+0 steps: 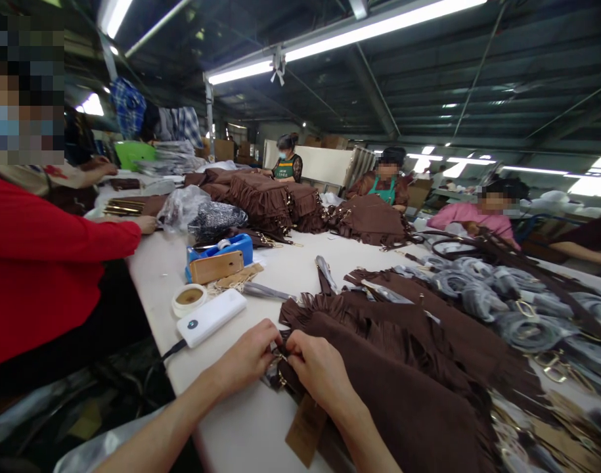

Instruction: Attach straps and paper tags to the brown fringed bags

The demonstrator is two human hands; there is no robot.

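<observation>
A dark brown fringed bag lies on the white table in front of me, its near end under my hands. My left hand is closed in a pinch at a small metal fitting at the bag's corner. Beside it, my right hand has its fingers closed on the same corner; what exactly they hold is hidden. Just below hangs a brown card tag. Grey-wrapped strap pieces stick out past the bag's far edge.
A white power bank, a round tub, a phone and a blue tape dispenser stand left. Wrapped straps lie right, brown bag piles behind. A person in red is at the left; others sit across.
</observation>
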